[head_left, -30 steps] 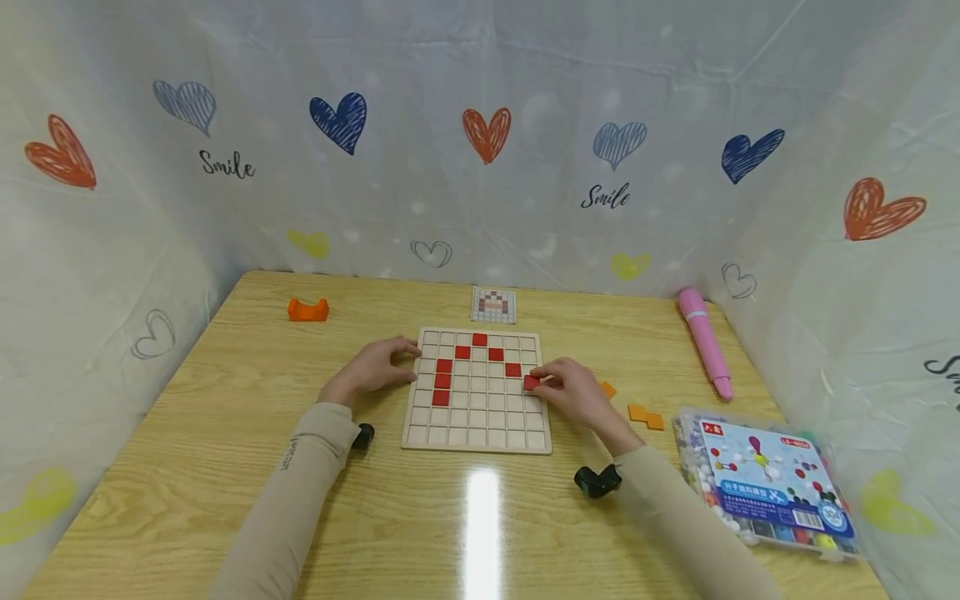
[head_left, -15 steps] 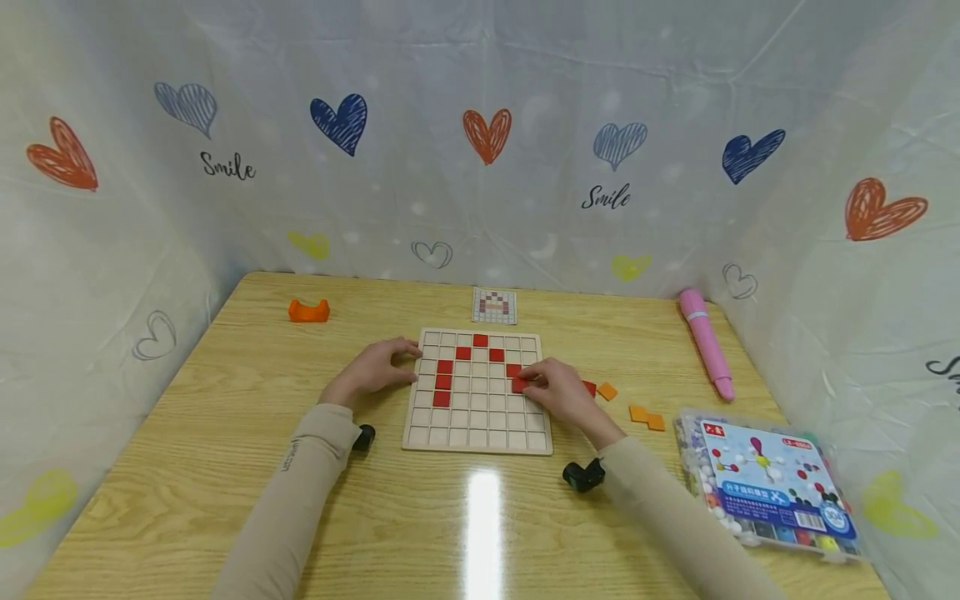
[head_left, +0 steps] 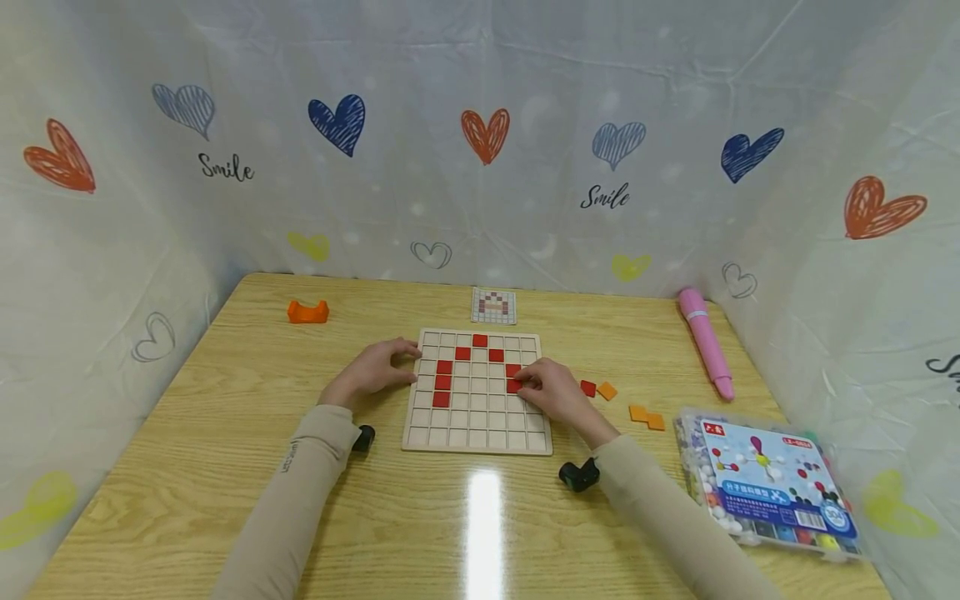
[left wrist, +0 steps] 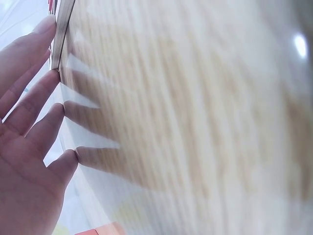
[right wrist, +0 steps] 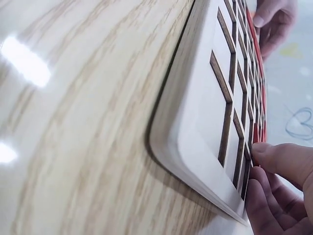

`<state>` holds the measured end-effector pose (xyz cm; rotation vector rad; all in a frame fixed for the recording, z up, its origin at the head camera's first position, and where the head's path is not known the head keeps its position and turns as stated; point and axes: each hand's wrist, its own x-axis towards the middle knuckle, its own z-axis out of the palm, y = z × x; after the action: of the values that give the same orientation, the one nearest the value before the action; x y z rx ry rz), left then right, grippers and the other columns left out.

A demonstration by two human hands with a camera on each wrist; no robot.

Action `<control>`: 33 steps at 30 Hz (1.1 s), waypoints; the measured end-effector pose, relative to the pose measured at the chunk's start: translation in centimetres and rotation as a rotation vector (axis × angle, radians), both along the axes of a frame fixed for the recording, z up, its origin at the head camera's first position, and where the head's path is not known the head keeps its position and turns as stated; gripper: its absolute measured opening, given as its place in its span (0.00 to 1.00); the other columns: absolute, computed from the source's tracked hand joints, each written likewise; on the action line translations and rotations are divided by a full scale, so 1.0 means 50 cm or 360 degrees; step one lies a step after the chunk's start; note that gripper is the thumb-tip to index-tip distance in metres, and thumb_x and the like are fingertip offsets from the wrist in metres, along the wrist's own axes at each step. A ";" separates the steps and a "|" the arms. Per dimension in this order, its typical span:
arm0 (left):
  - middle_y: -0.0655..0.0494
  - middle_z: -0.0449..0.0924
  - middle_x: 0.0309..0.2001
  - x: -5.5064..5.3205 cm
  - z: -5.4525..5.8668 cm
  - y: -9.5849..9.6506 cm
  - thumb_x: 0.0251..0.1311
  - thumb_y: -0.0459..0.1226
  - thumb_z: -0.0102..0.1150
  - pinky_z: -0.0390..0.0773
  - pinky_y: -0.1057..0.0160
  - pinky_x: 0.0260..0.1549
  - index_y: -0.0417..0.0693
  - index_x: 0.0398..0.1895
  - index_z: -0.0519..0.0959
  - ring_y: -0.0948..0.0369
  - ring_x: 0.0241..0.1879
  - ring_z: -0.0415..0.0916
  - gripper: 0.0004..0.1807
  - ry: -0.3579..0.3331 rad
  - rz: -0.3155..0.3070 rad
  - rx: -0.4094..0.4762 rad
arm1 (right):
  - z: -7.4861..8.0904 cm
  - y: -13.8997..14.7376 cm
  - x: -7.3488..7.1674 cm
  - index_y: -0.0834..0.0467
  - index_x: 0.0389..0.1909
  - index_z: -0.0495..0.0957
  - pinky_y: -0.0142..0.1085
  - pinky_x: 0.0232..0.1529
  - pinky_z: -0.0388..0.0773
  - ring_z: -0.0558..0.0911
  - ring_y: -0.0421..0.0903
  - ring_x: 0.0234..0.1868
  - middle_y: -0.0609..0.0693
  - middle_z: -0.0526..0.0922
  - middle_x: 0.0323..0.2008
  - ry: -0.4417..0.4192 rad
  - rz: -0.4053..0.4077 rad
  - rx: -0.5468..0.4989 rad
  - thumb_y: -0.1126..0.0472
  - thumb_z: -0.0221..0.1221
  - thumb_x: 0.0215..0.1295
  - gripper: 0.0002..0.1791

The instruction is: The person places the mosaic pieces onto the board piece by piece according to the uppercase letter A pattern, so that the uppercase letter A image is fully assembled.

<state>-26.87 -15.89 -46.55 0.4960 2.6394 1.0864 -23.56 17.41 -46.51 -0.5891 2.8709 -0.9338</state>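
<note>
A pale wooden grid board [head_left: 477,442] lies flat, with red square tiles [head_left: 444,382] in several of its cells. My left hand [head_left: 372,367] steadies its left edge; thumb and fingers are spread and fairly straight, fingertips [left wrist: 55,76] at the board's side. On the right half, my right hand [head_left: 558,390] holds a red tile [head_left: 513,386] between thumb and fingers, over the cell just below another red tile [head_left: 512,370]. The right wrist view shows the thumb [right wrist: 261,149] at the red tile [right wrist: 256,132], with the other fingers curled beneath.
Right of the board lie a loose red tile [head_left: 588,388] and orange tiles [head_left: 607,391]. A pattern card [head_left: 493,306] is behind the board. An orange holder [head_left: 308,312] stands back left; a pink marker-like stick [head_left: 705,342] and a plastic box of beads [head_left: 772,483] are right.
My right hand has moved left with the red tile, from the board's right columns to the cell under another red tile. A loose red tile beside the board came into view. The left hand stays.
</note>
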 end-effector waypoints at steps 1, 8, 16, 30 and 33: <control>0.43 0.66 0.69 0.000 -0.001 0.000 0.60 0.35 0.66 0.51 0.44 0.71 0.40 0.58 0.77 0.43 0.73 0.52 0.22 -0.0005 0.0002 0.0003 | 0.000 -0.001 0.000 0.60 0.45 0.85 0.37 0.40 0.77 0.76 0.44 0.37 0.52 0.81 0.40 -0.0006 -0.0003 0.0001 0.66 0.65 0.62 0.11; 0.43 0.65 0.69 -0.001 -0.001 0.000 0.60 0.35 0.66 0.51 0.44 0.71 0.40 0.58 0.77 0.43 0.73 0.51 0.22 -0.0014 -0.0002 0.0007 | 0.000 -0.001 0.002 0.60 0.45 0.85 0.37 0.39 0.77 0.75 0.44 0.36 0.51 0.80 0.40 -0.0013 -0.0007 -0.0003 0.66 0.64 0.62 0.11; 0.42 0.66 0.69 -0.001 -0.001 0.001 0.60 0.35 0.66 0.51 0.44 0.71 0.40 0.58 0.77 0.42 0.72 0.52 0.22 0.0009 -0.0022 0.0018 | 0.003 -0.001 0.010 0.61 0.45 0.85 0.37 0.39 0.76 0.75 0.45 0.36 0.52 0.81 0.39 0.0009 -0.0003 -0.0038 0.66 0.64 0.62 0.11; 0.44 0.66 0.69 -0.005 0.000 -0.002 0.60 0.35 0.66 0.52 0.45 0.71 0.41 0.58 0.77 0.44 0.72 0.53 0.22 0.0000 -0.0021 -0.0008 | 0.004 0.051 0.058 0.60 0.52 0.81 0.46 0.50 0.79 0.81 0.50 0.46 0.54 0.81 0.47 -0.0064 -0.0378 -0.0297 0.59 0.62 0.67 0.15; 0.44 0.66 0.69 -0.004 -0.001 -0.002 0.60 0.35 0.66 0.52 0.44 0.71 0.40 0.58 0.77 0.43 0.72 0.53 0.22 0.0004 -0.0025 -0.0004 | 0.003 0.081 0.075 0.61 0.55 0.80 0.48 0.53 0.78 0.81 0.53 0.49 0.57 0.81 0.49 -0.0114 -0.0471 -0.0329 0.58 0.61 0.68 0.17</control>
<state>-27.06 -16.00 -46.63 0.5176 2.6342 1.0788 -19.79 21.45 -46.36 -0.1366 2.8659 -1.2738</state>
